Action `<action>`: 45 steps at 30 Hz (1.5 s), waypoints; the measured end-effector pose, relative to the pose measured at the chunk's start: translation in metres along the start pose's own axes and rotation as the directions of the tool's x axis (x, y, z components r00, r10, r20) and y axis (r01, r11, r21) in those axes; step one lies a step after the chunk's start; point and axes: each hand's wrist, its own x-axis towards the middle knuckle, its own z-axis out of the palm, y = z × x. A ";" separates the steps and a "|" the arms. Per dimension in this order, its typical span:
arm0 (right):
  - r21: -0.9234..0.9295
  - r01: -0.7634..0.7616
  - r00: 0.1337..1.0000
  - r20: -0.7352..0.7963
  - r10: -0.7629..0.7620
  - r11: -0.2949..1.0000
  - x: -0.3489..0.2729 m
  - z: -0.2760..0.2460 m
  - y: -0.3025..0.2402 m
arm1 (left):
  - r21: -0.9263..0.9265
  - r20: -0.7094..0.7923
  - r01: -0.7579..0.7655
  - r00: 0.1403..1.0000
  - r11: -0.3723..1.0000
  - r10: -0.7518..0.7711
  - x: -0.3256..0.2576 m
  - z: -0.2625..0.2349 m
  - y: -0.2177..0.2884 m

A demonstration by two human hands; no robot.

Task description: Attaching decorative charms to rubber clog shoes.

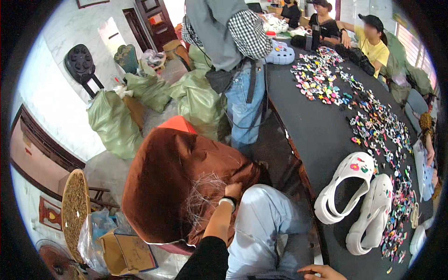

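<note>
My left hand, with a pale bracelet and a dark band at the wrist, rests against a brown cloth cover. Its fingers look curled, and whatever they may hold is hidden. Beside it on the cloth lies a loose tangle of thin clear strands. My right hand shows only partly at the lower edge, fingers stretched out and nothing visible in them. To its upper right on the black table stand two white clogs with small colourful charms on their tops.
Many small colourful charms spread along the black table. A standing person is beside it; others sit across. A blue clog lies at the far end. Green sacks and an open cardboard box are on the floor.
</note>
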 end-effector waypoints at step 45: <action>0.023 -0.208 0.976 -0.064 0.209 0.978 0.005 0.033 0.002 | -0.419 -0.429 0.274 0.781 0.866 -0.454 -0.237 -0.012 -0.138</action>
